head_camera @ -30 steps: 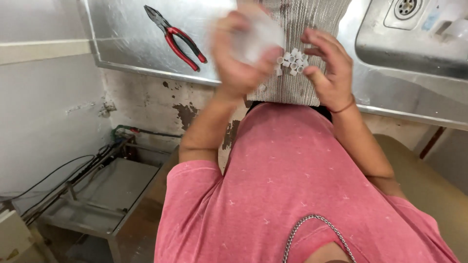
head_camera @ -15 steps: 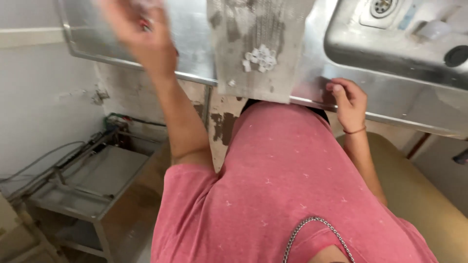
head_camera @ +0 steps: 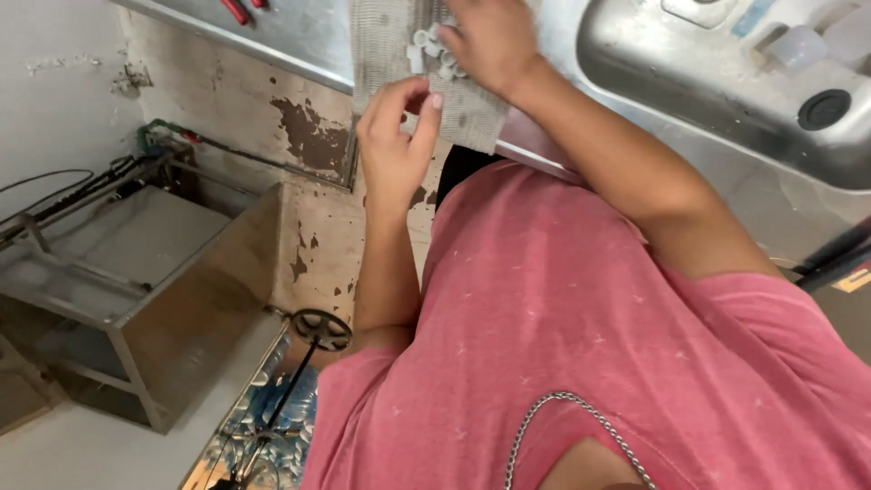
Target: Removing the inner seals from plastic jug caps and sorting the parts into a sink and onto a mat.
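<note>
The left hand (head_camera: 395,145) hovers with fingers loosely curled and empty, just in front of the grey woven cloth (head_camera: 386,63), which hangs over the steel desk's (head_camera: 299,36) near edge, long axis running near to far. The right hand (head_camera: 485,41) rests on small white plastic caps (head_camera: 425,50) on the cloth; its grip cannot be told.

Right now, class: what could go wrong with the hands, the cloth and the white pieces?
The cloth overhangs the counter edge; a tug from the right hand might slide it off. The small white pieces on it could then drop to the floor. The left hand, pinching at the overhang, could also drag it.
</note>
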